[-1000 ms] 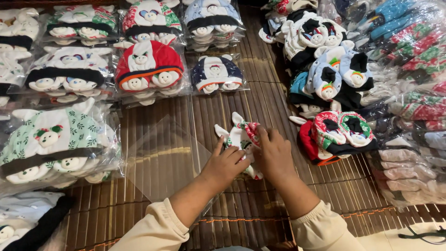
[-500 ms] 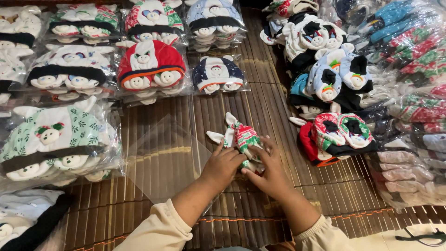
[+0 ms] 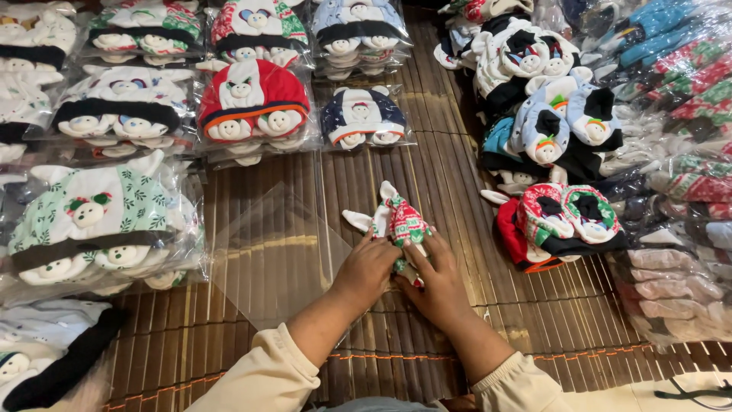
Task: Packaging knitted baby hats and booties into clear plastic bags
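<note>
Both the left hand [image 3: 371,268] and the right hand [image 3: 436,281] pinch a red-and-green patterned baby hat [image 3: 396,223] on the bamboo mat [image 3: 450,191], still unbagged beside an empty clear plastic bag [image 3: 278,255], while bagged hat stacks [image 3: 103,221] lie around.

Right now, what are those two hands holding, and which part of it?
Both the left hand and right hand hold the folded red-green-white patterned baby hat by its near end.

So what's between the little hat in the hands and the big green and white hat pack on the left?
In the head view, a flat clear plastic bag lies on the bamboo mat between the little hat and the green and white hat pack.
</note>
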